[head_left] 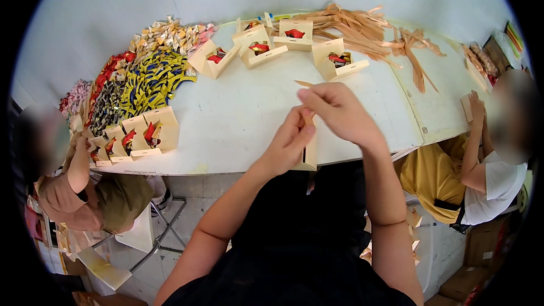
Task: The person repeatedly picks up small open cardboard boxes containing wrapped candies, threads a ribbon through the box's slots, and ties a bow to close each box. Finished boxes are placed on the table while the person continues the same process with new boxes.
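A cream cardboard box [309, 157] stands at the table's near edge in front of me, mostly hidden under my hands. My left hand [288, 140] is closed, pinching a tan ribbon [307, 118] above the box between thumb and fingers. Just over it, my right hand [340, 112] is closed too, its thumb and fingers curled around the ribbon. A pointed ribbon end [303, 83] sticks out past the right fingers. How the ribbon runs around the box is hidden by my hands.
Open boxes with red-wrapped sweets [259, 48] stand at the back, beside loose tan ribbons [354, 25]. Heaps of wrapped sweets [153, 79] cover the left, with more filled boxes [160, 127] before them. A person [73, 198] sits left, another [498, 175] right.
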`<state>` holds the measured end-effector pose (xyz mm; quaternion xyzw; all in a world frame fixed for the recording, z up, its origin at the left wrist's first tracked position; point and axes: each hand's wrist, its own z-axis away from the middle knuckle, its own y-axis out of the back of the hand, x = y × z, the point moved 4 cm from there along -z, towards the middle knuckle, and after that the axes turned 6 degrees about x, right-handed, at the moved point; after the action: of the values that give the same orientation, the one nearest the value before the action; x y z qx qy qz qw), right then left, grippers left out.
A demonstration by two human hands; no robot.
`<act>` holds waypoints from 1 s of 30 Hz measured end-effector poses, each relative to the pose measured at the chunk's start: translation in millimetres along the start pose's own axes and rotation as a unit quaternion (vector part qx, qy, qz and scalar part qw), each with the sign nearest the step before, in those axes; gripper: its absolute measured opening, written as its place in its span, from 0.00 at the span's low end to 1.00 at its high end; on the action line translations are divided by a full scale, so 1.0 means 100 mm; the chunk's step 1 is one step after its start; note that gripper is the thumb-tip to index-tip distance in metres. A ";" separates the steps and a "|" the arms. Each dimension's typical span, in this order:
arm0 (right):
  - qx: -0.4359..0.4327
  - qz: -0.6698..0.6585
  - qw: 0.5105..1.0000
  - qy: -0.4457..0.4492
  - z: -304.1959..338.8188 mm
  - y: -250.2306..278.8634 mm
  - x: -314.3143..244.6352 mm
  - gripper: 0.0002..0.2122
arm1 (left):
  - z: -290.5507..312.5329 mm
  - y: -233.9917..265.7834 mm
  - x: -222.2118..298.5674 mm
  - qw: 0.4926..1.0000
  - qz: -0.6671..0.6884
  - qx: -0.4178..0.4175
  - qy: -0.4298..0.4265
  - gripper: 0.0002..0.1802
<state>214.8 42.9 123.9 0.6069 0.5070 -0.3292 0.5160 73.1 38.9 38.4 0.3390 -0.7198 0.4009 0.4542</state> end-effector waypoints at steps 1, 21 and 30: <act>-0.015 -0.017 0.999 -0.031 -0.03 -0.12 -0.04 0.20 | 0.01 0.03 -0.05 0.997 -0.069 -0.028 -0.015 0.16; 0.223 0.040 0.966 0.123 0.70 -0.05 0.35 0.05 | -0.08 0.14 -0.15 0.995 -0.009 -0.043 0.088 0.21; 0.168 0.012 0.985 0.030 0.93 0.02 0.37 0.10 | -0.09 0.13 -0.12 0.994 -0.099 -0.045 0.027 0.15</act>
<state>238.3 -35.8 67.0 0.7008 0.4526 -0.3851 0.3946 69.5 54.2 25.6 0.3768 -0.6873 0.3305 0.5257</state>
